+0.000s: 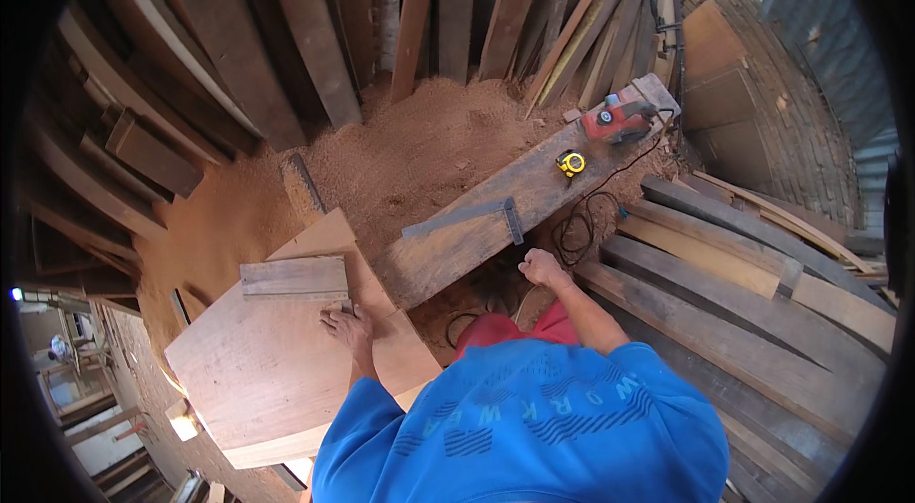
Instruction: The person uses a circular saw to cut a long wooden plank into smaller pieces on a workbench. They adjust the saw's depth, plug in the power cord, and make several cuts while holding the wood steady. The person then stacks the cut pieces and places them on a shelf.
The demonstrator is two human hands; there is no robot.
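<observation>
My left hand (353, 330) lies on a large reddish plywood sheet (257, 365), its fingers stretched out beside the lower edge of a short grey-brown board (294, 278). That board rests flat on the sheet. My right hand (544, 268) is closed in the air, just right of the plank's near edge; what its fingers hold, if anything, is hidden. Close by, a try square (467, 217) lies on a long worn plank (434, 255). Farther along the plank sit a yellow tape measure (571, 163) and a red electric planer (620, 119).
A dark cord (572, 234) runs from the planer and coils near my right hand. Sawdust (410, 155) covers the ground beyond the plank. Tall boards (286, 27) lean along the back and left. Stacked beams (705, 303) fill the right side.
</observation>
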